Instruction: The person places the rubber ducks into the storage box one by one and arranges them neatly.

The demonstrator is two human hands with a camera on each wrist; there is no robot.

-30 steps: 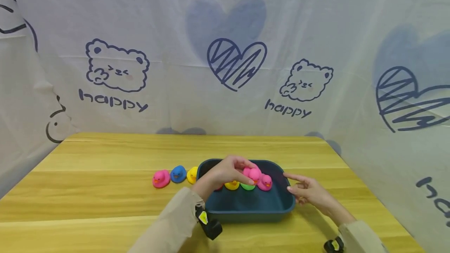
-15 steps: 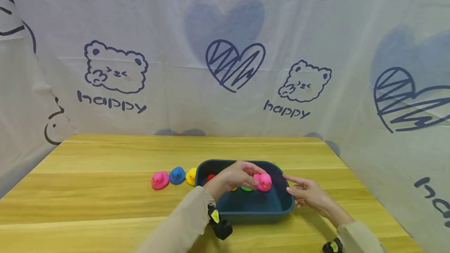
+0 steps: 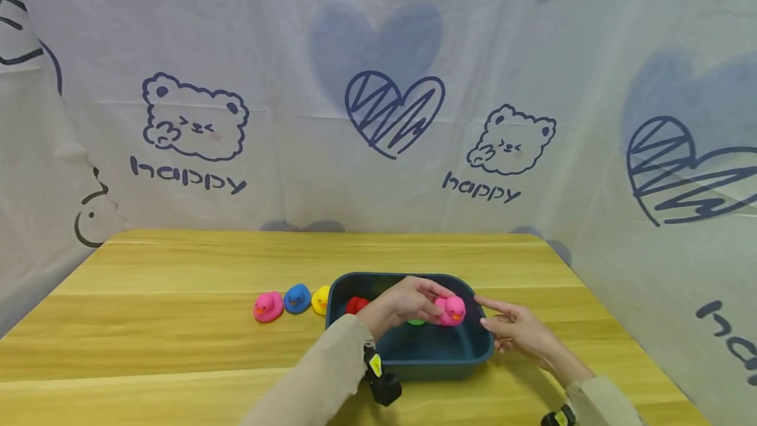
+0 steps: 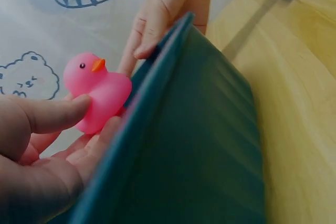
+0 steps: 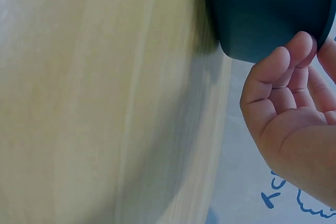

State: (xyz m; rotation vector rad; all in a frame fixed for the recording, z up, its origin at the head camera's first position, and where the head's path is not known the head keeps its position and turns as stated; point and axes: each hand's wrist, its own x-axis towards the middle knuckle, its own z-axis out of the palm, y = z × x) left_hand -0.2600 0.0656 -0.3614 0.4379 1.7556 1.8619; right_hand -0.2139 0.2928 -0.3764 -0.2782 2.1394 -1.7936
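Note:
A pink rubber duck [image 3: 453, 311] is pinched between the thumb and fingers of my left hand [image 3: 405, 301], over the right part of a dark teal plastic bin [image 3: 426, 369]. The left wrist view shows this duck [image 4: 102, 93] upright, beak toward the rim. My right hand [image 3: 523, 331] holds the bin's right end, thumb and index finger at the rim and the other fingers curled against the outer wall [image 5: 268, 14]. Inside the bin, a red duck [image 3: 356, 305] and part of a green duck [image 3: 416, 322] show; my left hand hides other ducks there.
Left of the bin, a pink duck [image 3: 269, 306], a blue duck [image 3: 298, 298] and a yellow duck [image 3: 320, 300] stand in a row on the wooden table [image 3: 177, 340]. A printed cloth [image 3: 284, 130] hangs behind and beside the table.
My left hand has moved right and slightly down with the pink duck, toward the bin's right end. More of the red duck shows now. The right hand stays at the rim.

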